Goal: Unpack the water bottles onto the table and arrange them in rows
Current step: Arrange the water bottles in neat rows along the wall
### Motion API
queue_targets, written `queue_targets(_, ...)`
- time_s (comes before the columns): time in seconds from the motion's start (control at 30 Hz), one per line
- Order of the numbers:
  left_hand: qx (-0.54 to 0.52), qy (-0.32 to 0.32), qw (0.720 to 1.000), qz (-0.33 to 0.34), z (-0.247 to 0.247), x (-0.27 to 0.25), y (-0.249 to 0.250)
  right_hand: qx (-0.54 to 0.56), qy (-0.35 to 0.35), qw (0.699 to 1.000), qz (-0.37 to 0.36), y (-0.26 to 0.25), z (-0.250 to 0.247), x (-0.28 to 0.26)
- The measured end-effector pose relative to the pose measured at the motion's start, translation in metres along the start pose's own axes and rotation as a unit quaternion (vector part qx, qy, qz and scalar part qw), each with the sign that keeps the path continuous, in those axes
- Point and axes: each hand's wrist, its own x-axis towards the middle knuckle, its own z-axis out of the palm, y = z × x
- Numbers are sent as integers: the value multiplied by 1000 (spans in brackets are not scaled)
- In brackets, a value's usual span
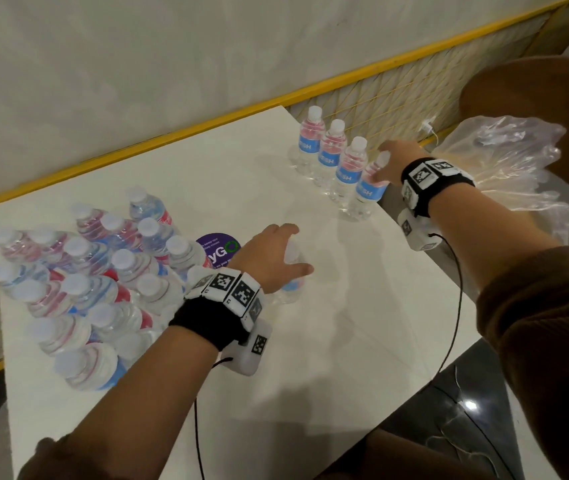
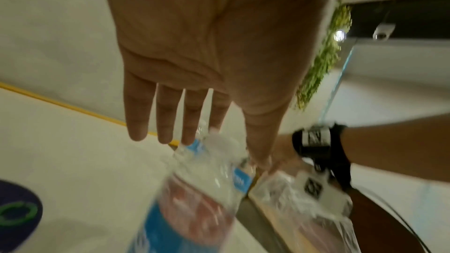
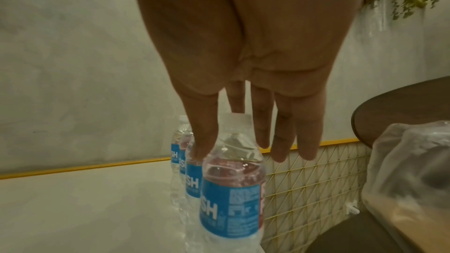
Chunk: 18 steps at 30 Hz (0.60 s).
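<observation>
Three water bottles (image 1: 331,147) with blue labels stand in a row at the far right of the white table (image 1: 311,358). A fourth bottle (image 1: 368,195) (image 3: 231,199) stands at the row's near end. My right hand (image 1: 385,164) (image 3: 231,147) hovers over its cap, thumb touching its shoulder and fingers straight behind it. Mid-table, my left hand (image 1: 298,251) (image 2: 226,151) pinches the neck of another bottle (image 1: 291,289) (image 2: 194,209) between thumb and index finger, the other fingers straight. The pack of several bottles (image 1: 96,282) sits at the left.
Crumpled clear plastic wrap (image 1: 505,161) lies just off the table's right edge. A purple round sticker (image 1: 219,247) is on the table beside the pack. A yellow rail (image 1: 172,133) and wire mesh run behind the table. A brown round tabletop (image 1: 536,88) is at the far right.
</observation>
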Motion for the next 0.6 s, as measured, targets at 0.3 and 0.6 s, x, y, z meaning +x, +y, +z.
queue_targets(0.3,115,23,986,-119,-65,-36,-46,157,22,974,-161,-55,13,-92)
queue_targets(0.6,226,-39,962,-149,-51,-43,-48,-10,-115,944,-310,-83,52,-154)
